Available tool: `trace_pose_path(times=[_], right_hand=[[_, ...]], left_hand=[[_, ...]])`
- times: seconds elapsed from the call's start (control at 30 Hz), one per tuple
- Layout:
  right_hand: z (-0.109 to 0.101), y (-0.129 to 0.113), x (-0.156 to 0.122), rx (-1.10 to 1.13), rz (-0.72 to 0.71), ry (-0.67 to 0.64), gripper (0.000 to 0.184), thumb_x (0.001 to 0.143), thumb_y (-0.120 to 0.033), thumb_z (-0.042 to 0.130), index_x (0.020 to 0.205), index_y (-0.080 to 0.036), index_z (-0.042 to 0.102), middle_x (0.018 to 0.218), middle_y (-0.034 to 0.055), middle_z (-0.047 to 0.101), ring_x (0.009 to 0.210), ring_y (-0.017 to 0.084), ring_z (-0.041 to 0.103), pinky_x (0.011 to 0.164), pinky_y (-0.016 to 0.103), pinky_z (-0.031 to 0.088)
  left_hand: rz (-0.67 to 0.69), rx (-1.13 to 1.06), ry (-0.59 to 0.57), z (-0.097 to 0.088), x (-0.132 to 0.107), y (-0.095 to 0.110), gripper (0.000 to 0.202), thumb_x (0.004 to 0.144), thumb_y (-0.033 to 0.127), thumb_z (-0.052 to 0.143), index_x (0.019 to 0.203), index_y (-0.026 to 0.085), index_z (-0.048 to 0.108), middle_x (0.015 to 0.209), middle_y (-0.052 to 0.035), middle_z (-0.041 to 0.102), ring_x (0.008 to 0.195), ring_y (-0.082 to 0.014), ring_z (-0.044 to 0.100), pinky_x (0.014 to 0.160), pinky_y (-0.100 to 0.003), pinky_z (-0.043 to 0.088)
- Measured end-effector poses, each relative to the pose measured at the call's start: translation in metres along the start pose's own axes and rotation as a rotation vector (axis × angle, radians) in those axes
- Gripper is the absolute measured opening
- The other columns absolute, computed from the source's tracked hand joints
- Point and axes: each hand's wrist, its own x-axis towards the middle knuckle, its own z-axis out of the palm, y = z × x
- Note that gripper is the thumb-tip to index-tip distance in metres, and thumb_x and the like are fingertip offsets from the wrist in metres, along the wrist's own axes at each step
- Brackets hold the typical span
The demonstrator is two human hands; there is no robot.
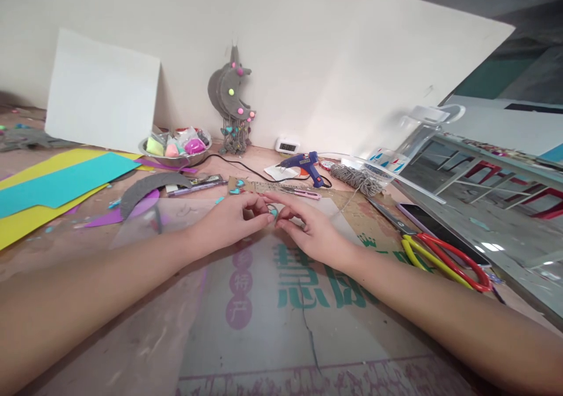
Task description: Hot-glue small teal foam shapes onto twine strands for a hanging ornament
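My left hand [240, 220] and my right hand [308, 226] meet fingertip to fingertip above the middle of the work surface. Both are closed in a pinch around a small teal piece [273, 212], mostly covered by the fingers. A bit of grey cord seems to loop beside it, too small to make out well. Beneath the hands lies a translucent plastic sheet [259, 343] over printed cardboard. A loose grey cord [311, 331] trails down the sheet. Just beyond my fingers are a pink craft knife [301, 193] and teal heart shapes [237, 187] on a cardboard strip.
Behind stand a blue glue gun [305, 164], a bundle of grey cord [356, 179], a white clock [288, 145] and a bowl [173, 160] of coloured clay. Scissors [440, 255] and a phone [440, 232] lie right; coloured sheets [65, 182] left. A moon ornament [231, 94] hangs behind.
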Motion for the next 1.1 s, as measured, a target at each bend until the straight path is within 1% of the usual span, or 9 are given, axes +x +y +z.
trace_pose_path(times=[0.13,0.27,0.47,0.63,0.73,0.9,0.97,1.03,1.1], right_hand=[[0.000,-0.001,0.001,0.005,0.013,0.032,0.045,0.085,-0.013,0.045,0.129,-0.024,0.046,0.099,0.0045,0.059,0.081,0.013,0.054,0.075,0.028,0.048],[0.001,-0.001,0.003,0.022,0.072,0.028,0.038,0.086,-0.018,0.047,0.123,-0.020,0.052,0.087,0.0031,0.058,0.080,0.013,0.054,0.070,0.026,0.047],[0.001,0.002,0.005,0.076,0.183,0.092,0.032,0.085,-0.030,0.052,0.115,-0.019,0.057,0.082,0.0015,0.059,0.071,0.012,0.053,0.064,0.025,0.045],[0.001,0.000,0.006,0.030,0.245,0.127,0.018,0.083,-0.032,0.054,0.079,-0.017,0.063,0.065,-0.0017,0.055,0.058,0.011,0.048,0.055,0.023,0.040],[0.002,-0.003,0.006,-0.008,0.220,0.109,0.017,0.082,-0.031,0.055,0.075,-0.018,0.062,0.065,-0.0013,0.057,0.058,0.011,0.049,0.055,0.023,0.040],[0.001,-0.003,0.006,-0.132,0.041,0.089,0.029,0.087,-0.031,0.050,0.063,-0.017,0.057,0.073,0.0026,0.058,0.071,0.013,0.053,0.070,0.027,0.043],[-0.001,-0.002,0.006,-0.154,0.022,0.182,0.023,0.088,-0.031,0.049,0.072,-0.017,0.059,0.080,0.0036,0.058,0.074,0.014,0.053,0.071,0.028,0.042],[-0.002,0.000,0.005,-0.149,0.044,0.307,0.015,0.088,-0.030,0.050,0.093,-0.019,0.059,0.090,0.0050,0.058,0.077,0.014,0.052,0.070,0.028,0.043],[-0.003,0.001,0.005,-0.143,0.057,0.365,0.021,0.087,-0.030,0.050,0.105,-0.019,0.057,0.099,0.0066,0.057,0.078,0.015,0.052,0.069,0.028,0.043]], left_hand=[[-0.042,-0.076,0.019,-0.001,0.002,-0.002,0.020,0.079,0.038,0.054,0.076,0.018,0.052,0.070,0.0024,0.057,0.059,-0.0107,0.052,0.052,-0.022,0.038],[-0.040,-0.099,0.112,-0.004,0.004,-0.006,0.024,0.078,0.041,0.054,0.079,0.017,0.057,0.076,0.0000,0.059,0.067,-0.0121,0.053,0.057,-0.023,0.040],[0.011,-0.133,0.091,-0.004,0.004,-0.008,0.027,0.080,0.042,0.053,0.081,0.017,0.062,0.076,0.0002,0.061,0.066,-0.0115,0.052,0.058,-0.023,0.038],[-0.031,-0.098,0.122,-0.005,0.001,-0.002,0.024,0.082,0.039,0.052,0.082,0.017,0.061,0.076,0.0006,0.061,0.064,-0.0110,0.052,0.056,-0.022,0.039],[-0.036,-0.065,0.149,-0.005,0.000,0.001,0.024,0.082,0.039,0.051,0.081,0.016,0.060,0.076,0.0009,0.061,0.065,-0.0109,0.052,0.057,-0.022,0.039],[0.002,-0.073,0.139,-0.006,0.000,0.000,0.025,0.082,0.040,0.050,0.080,0.017,0.060,0.077,0.0003,0.061,0.068,-0.0120,0.053,0.059,-0.023,0.039],[0.005,-0.077,0.129,-0.006,0.000,-0.001,0.026,0.082,0.040,0.050,0.081,0.017,0.061,0.077,-0.0002,0.062,0.069,-0.0127,0.053,0.059,-0.023,0.040],[-0.004,-0.074,0.124,-0.006,0.000,-0.001,0.026,0.081,0.041,0.050,0.081,0.017,0.061,0.076,-0.0001,0.062,0.066,-0.0126,0.053,0.058,-0.023,0.040],[-0.008,-0.060,0.126,-0.005,0.000,0.000,0.026,0.081,0.041,0.051,0.080,0.017,0.061,0.074,0.0002,0.061,0.064,-0.0125,0.052,0.057,-0.023,0.039]])
